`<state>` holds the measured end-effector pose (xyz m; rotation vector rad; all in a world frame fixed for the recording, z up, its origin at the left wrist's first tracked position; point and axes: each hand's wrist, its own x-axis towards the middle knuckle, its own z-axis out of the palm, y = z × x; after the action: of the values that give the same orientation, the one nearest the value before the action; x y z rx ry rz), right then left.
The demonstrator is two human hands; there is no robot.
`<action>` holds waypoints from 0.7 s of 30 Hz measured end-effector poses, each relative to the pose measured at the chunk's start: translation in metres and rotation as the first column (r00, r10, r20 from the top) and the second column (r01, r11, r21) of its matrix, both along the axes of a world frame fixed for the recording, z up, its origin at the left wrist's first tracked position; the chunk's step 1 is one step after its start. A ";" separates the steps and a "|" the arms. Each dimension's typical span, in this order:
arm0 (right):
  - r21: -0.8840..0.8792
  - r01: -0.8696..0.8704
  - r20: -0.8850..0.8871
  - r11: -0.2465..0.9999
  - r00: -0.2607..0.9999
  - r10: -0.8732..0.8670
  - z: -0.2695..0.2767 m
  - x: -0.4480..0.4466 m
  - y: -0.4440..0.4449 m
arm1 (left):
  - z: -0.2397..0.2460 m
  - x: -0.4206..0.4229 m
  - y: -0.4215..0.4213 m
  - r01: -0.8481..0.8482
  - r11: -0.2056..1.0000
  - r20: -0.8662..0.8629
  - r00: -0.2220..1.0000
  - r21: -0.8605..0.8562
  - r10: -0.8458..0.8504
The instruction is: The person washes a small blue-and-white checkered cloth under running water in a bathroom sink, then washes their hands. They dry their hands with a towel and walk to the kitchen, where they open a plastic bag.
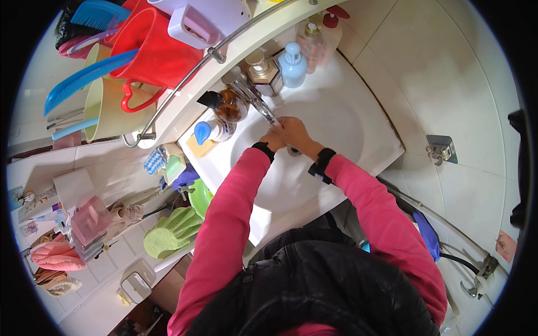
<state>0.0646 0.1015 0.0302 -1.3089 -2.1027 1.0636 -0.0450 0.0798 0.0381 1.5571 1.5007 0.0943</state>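
My right hand (295, 133) lies over my left hand (274, 141) at the mouth of a chrome faucet (254, 97), above a white washbasin (336, 132). The two hands touch, and their overlap hides most of the fingers. No separate object shows in either hand. A dark band circles each wrist, below pink sleeves. Under the hands, the metal drain (294, 152) is partly covered. Left of the faucet stand an amber pump bottle (232, 106) and a white bottle with a blue top (215, 130). To its right are a faceted bottle (266, 75) and a light-blue pump bottle (293, 70).
A railed shelf (185, 110) overhangs the basin's back left, carrying a red mug (157, 46), a lilac cup (210, 21) and blue combs. Clear pump bottles (311, 46) stand in the back corner. A yellowish bar (201, 146) sits at the left rim. Tiled wall (445, 84) borders the right.
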 end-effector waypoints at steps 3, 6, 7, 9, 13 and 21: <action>0.336 -0.126 -0.104 0.933 0.980 0.170 0.015 -0.004 -0.018 | -0.018 -0.002 0.003 0.198 0.965 -0.114 0.977 0.174 -0.180; 0.082 -0.093 -0.267 0.992 0.957 0.112 0.025 0.001 -0.016 | -0.032 0.005 0.004 0.320 0.943 -0.240 0.926 0.089 -0.291; -0.066 -0.052 -0.293 0.996 0.956 0.030 0.027 0.004 -0.013 | -0.034 0.007 0.004 0.330 0.941 -0.259 0.918 0.073 -0.301; 0.074 -0.139 -0.148 0.987 0.978 0.149 0.031 0.003 -0.015 | -0.032 0.010 0.002 0.352 0.935 -0.299 0.897 0.042 -0.325; 0.448 0.070 -0.340 0.891 0.935 0.098 0.030 -0.001 -0.025 | -0.018 0.013 -0.007 0.432 0.901 -0.403 0.819 -0.036 -0.409; 0.070 -0.284 0.005 0.956 0.959 0.284 0.009 0.008 -0.011 | -0.050 0.004 -0.016 0.419 0.908 -0.483 0.794 -0.004 -0.369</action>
<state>0.0726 0.0907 0.0396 -0.9888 -2.3518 1.0919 -0.0414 0.0635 -0.0123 2.0537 1.5076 -0.4978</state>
